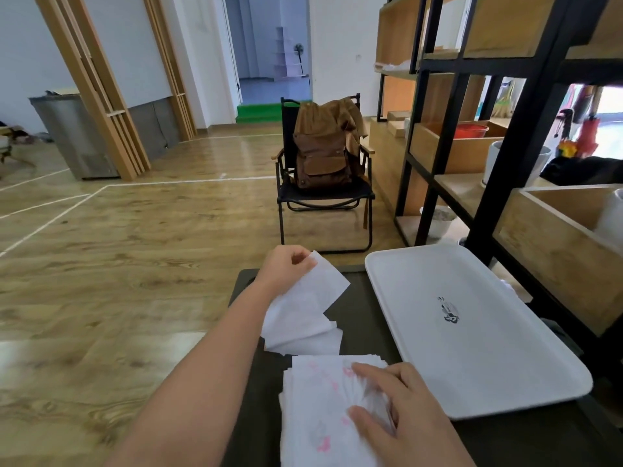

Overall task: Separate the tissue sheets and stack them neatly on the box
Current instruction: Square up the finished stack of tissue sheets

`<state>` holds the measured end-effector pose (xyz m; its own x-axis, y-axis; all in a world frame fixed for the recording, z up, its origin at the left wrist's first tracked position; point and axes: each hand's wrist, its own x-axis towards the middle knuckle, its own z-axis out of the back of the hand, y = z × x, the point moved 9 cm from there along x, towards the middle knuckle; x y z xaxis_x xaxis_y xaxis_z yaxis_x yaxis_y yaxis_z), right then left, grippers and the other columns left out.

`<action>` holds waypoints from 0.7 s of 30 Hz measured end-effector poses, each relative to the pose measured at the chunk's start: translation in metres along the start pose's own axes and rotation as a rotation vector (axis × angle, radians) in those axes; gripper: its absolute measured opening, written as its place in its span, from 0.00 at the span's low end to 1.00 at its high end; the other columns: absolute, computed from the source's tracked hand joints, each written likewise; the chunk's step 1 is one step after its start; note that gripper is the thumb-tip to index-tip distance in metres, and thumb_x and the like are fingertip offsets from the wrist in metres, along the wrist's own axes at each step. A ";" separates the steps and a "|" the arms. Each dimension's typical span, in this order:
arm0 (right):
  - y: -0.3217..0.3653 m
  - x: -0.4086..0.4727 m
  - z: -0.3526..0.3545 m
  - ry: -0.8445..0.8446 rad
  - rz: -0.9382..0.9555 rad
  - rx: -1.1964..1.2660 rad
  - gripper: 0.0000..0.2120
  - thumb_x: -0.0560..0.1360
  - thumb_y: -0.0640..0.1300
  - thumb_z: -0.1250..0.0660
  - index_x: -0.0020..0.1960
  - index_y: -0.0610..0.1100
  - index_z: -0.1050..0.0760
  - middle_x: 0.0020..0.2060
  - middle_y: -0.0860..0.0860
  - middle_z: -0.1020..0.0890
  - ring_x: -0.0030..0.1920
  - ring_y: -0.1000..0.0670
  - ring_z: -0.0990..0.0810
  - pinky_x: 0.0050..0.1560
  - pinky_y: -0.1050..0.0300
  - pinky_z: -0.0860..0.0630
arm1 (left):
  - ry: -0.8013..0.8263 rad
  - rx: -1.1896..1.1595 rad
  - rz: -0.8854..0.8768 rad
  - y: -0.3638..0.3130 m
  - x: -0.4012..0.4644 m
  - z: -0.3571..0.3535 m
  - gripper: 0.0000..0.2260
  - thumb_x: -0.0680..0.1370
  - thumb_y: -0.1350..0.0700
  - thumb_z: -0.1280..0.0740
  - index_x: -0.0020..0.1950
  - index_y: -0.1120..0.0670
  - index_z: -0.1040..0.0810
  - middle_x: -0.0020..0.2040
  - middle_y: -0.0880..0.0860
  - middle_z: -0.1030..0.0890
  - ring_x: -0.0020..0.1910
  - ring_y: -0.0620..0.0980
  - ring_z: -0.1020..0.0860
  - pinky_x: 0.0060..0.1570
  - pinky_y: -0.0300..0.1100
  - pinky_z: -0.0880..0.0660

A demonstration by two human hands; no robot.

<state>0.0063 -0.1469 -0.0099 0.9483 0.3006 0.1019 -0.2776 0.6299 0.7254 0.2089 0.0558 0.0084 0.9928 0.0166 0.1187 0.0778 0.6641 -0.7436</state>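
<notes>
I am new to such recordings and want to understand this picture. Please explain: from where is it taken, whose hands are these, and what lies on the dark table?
There is one picture, from a camera worn on a person's head, looking down. No machine is involved. The left hand pinches a white tissue sheet, lifted above the dark table. The right hand rests on a stack of tissues with pink print. Beside them lies a white tray. Behind stands a chair with a brown backpack.
</notes>
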 end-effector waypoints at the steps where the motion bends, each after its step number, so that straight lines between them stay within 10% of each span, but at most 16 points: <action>1: -0.001 0.000 0.000 -0.002 0.000 0.021 0.22 0.71 0.54 0.28 0.56 0.72 0.35 0.50 0.58 0.31 0.41 0.63 0.26 0.45 0.73 0.31 | 0.003 -0.008 -0.041 -0.011 -0.005 0.007 0.09 0.79 0.52 0.32 0.39 0.45 0.20 0.35 0.43 0.21 0.35 0.42 0.24 0.34 0.36 0.31; 13: 0.016 0.019 0.050 -0.252 -0.007 0.144 0.07 0.72 0.55 0.29 0.48 0.64 0.24 0.40 0.57 0.23 0.38 0.62 0.26 0.40 0.73 0.30 | -0.076 -0.140 -0.362 -0.122 -0.073 0.100 0.08 0.79 0.55 0.31 0.41 0.44 0.19 0.37 0.42 0.18 0.37 0.39 0.22 0.36 0.31 0.27; 21: 0.036 0.054 0.055 -0.232 -0.043 0.265 0.30 0.70 0.56 0.26 0.67 0.63 0.36 0.53 0.67 0.28 0.51 0.64 0.27 0.44 0.70 0.31 | -0.084 -0.373 -0.397 -0.151 -0.106 0.120 0.06 0.81 0.56 0.33 0.45 0.49 0.19 0.41 0.48 0.15 0.39 0.45 0.18 0.39 0.39 0.21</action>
<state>0.0557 -0.1472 0.0595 0.9763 0.0880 0.1978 -0.2164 0.4218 0.8805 0.0813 0.0433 0.1870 0.8713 -0.1117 0.4779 0.4867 0.3217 -0.8122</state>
